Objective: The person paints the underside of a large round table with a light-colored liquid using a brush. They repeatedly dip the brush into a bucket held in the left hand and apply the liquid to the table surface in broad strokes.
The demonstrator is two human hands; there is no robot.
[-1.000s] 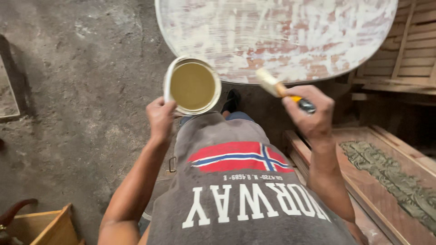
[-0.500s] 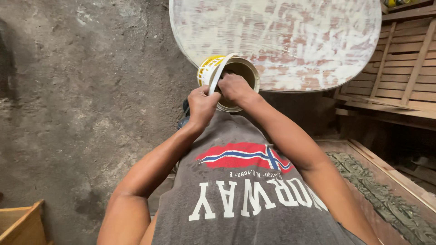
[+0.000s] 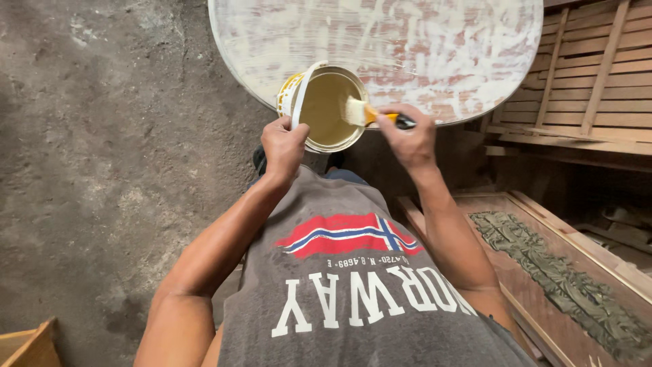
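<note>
Two bare forearms run up from the bottom edge over a grey sleeveless shirt (image 3: pixel 353 299) that carries a flag print and white lettering.

Left hand (image 3: pixel 284 146): fingers curled together around the white bail handle (image 3: pixel 302 95) of a small paint bucket (image 3: pixel 324 109), thumb on the near side. Bucket hangs in the air from this grip, tilted so its mouth faces the camera. Contents: dull yellowish-tan liquid, filling most of the visible interior. Rim white, with yellow smears on the left outer wall.

Right hand (image 3: pixel 411 139): fingers closed around the dark end of a paintbrush (image 3: pixel 370 114); the orange-yellow part of the handle shows beyond the knuckles. Bristles pale, coated, lying over the bucket's right rim, inside its mouth. Whether the tips touch the liquid cannot be told.

Bucket position: between the two hands, overlapping the near edge of a round tabletop (image 3: pixel 407 41).

Tabletop: streaky white coat, reddish wood showing through in patches.

Right side: a carved wooden panel (image 3: pixel 564 278) low down, slatted wooden frames (image 3: pixel 591 75) beyond it. Left side: rough grey concrete floor (image 3: pixel 102 156); corner of a wooden box (image 3: pixel 27 343) at bottom left.
</note>
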